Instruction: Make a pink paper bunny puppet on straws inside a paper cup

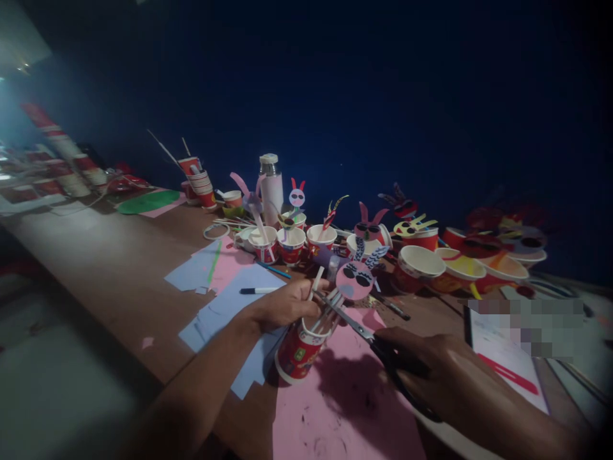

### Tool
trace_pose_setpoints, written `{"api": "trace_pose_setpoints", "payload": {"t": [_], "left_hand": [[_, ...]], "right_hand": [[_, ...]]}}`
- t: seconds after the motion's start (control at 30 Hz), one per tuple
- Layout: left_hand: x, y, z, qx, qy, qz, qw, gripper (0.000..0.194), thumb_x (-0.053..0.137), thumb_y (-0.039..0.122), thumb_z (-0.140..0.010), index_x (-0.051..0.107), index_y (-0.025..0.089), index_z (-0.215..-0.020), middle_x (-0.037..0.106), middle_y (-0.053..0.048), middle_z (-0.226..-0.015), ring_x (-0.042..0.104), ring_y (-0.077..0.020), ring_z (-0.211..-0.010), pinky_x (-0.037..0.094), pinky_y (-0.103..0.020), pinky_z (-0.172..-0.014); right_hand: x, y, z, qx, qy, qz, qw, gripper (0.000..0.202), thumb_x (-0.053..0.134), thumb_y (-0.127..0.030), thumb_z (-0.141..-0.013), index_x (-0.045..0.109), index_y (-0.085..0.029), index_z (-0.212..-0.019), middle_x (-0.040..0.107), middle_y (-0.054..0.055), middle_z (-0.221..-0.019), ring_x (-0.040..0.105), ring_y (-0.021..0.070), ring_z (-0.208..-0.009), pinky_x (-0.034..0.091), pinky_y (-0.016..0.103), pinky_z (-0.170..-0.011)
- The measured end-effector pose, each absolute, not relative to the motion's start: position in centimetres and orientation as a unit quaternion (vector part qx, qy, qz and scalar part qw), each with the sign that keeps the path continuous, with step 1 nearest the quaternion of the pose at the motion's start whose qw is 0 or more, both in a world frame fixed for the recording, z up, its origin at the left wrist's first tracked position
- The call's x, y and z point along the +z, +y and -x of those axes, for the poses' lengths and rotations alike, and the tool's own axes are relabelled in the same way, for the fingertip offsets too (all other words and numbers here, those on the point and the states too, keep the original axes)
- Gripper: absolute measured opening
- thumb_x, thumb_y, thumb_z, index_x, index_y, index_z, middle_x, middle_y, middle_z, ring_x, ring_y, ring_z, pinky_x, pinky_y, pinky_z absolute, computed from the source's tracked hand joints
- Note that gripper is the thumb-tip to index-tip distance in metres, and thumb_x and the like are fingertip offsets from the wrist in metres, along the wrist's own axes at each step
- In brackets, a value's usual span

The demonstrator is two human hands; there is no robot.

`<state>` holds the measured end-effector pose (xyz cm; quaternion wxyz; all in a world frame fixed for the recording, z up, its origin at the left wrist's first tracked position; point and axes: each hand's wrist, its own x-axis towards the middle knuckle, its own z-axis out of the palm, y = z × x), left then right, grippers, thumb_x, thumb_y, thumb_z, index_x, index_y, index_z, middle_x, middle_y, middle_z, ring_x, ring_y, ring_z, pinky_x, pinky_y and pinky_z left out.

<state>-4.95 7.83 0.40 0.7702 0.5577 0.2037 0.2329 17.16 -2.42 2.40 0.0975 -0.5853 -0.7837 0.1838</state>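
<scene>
My left hand (287, 303) pinches a pale strip (316, 282) above a red paper cup (299, 352). The cup leans on pink paper (345, 396), with several pale strips rising from its mouth. Just beyond them shows a pink round paper face (354, 281) with black eyes and patterned ears. In my right hand (426, 364) are black-handled scissors (357, 326); their blades reach the strips next to my left fingers. Whether the blades touch a strip is too small to tell.
Behind stand several decorated cups (322, 239) and a bottle (271, 191). Bluish paper (225, 319) and a marker (258, 291) lie left. A phone or tablet (507, 358) is at the right. Stacked cups (201, 185) stand further back.
</scene>
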Motion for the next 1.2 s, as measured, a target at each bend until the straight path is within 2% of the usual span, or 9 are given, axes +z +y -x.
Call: {"api": "trace_pose_setpoints", "payload": {"t": [0.1, 0.2, 0.37, 0.53, 0.63, 0.77, 0.97, 1.2], "left_hand": [[0.4, 7.7, 4.8, 0.261, 0.206, -0.550, 0.766, 0.055, 0.050, -0.003, -0.066, 0.051, 0.020, -0.115, 0.066, -0.003, -0.093, 0.060, -0.0133, -0.078, 0.043, -0.023, -0.071], [0.6, 7.4, 4.6, 0.271, 0.199, -0.544, 0.769, 0.067, 0.049, -0.003, -0.067, 0.039, 0.024, -0.127, 0.064, -0.004, -0.097, 0.060, -0.0135, -0.075, 0.043, -0.025, -0.070], [0.9, 7.0, 4.1, 0.305, 0.191, -0.538, 0.762, 0.073, 0.049, -0.001, -0.068, 0.028, 0.026, -0.133, 0.062, -0.005, -0.100, 0.059, -0.0143, -0.079, 0.042, -0.026, -0.073], [0.7, 7.0, 3.9, 0.340, 0.192, -0.560, 0.731, 0.077, 0.048, 0.001, -0.073, 0.016, 0.026, -0.138, 0.061, -0.007, -0.105, 0.057, -0.0150, -0.084, 0.041, -0.029, -0.078], [0.4, 7.2, 3.9, 0.343, 0.183, -0.574, 0.720, 0.073, 0.048, 0.004, -0.074, 0.019, 0.027, -0.137, 0.061, -0.007, -0.104, 0.058, -0.0130, -0.075, 0.042, -0.029, -0.074], [-0.1, 7.4, 3.9, 0.349, 0.174, -0.571, 0.722, 0.066, 0.050, 0.006, -0.074, 0.030, 0.026, -0.133, 0.063, -0.005, -0.091, 0.057, -0.0116, -0.066, 0.042, -0.028, -0.069], [-0.1, 7.4, 3.9, 0.338, 0.193, -0.559, 0.732, 0.064, 0.048, 0.002, -0.073, 0.035, 0.024, -0.131, 0.065, -0.005, -0.086, 0.059, -0.0137, -0.070, 0.043, -0.028, -0.069], [-0.1, 7.3, 3.9, 0.319, 0.179, -0.576, 0.731, 0.066, 0.046, -0.001, -0.070, 0.037, 0.025, -0.130, 0.065, -0.003, -0.082, 0.059, -0.0135, -0.072, 0.043, -0.027, -0.069]], "right_hand": [[2.6, -2.4, -17.1, 0.186, -0.779, 0.590, 0.098, 0.033, 0.044, -0.014, -0.070, 0.063, -0.027, -0.095, 0.065, -0.001, -0.062, 0.059, 0.0149, -0.053, 0.036, 0.021, -0.047], [3.0, -2.3, -17.0, 0.200, -0.773, 0.594, 0.101, 0.036, 0.043, -0.012, -0.070, 0.062, -0.026, -0.097, 0.065, -0.001, -0.063, 0.057, 0.0135, -0.051, 0.036, 0.020, -0.046], [3.7, -2.3, -16.8, 0.249, -0.761, 0.591, 0.092, 0.032, 0.044, -0.016, -0.074, 0.060, -0.021, -0.101, 0.066, 0.000, -0.068, 0.048, 0.0098, -0.040, 0.034, 0.019, -0.040], [3.4, -2.2, -17.2, 0.289, -0.747, 0.586, 0.126, 0.028, 0.047, -0.022, -0.077, 0.059, -0.022, -0.103, 0.065, -0.001, -0.066, 0.055, 0.0128, -0.051, 0.039, 0.019, -0.045], [3.0, -2.3, -17.2, 0.306, -0.736, 0.587, 0.141, 0.029, 0.049, -0.025, -0.077, 0.059, -0.021, -0.103, 0.066, 0.000, -0.068, 0.057, 0.0140, -0.056, 0.041, 0.020, -0.049], [2.6, -2.1, -17.1, 0.321, -0.730, 0.580, 0.165, 0.030, 0.050, -0.026, -0.076, 0.060, -0.018, -0.104, 0.065, 0.000, -0.064, 0.058, 0.0142, -0.055, 0.042, 0.019, -0.047], [1.7, -1.5, -17.8, 0.348, -0.722, 0.559, 0.212, 0.033, 0.057, -0.032, -0.073, 0.063, -0.018, -0.103, 0.063, -0.001, -0.060, 0.057, 0.0143, -0.054, 0.044, 0.019, -0.048], [1.5, -1.4, -18.3, 0.357, -0.716, 0.561, 0.211, 0.045, 0.062, -0.036, -0.070, 0.060, -0.017, -0.110, 0.063, 0.001, -0.066, 0.057, 0.0157, -0.058, 0.046, 0.022, -0.052]]}}
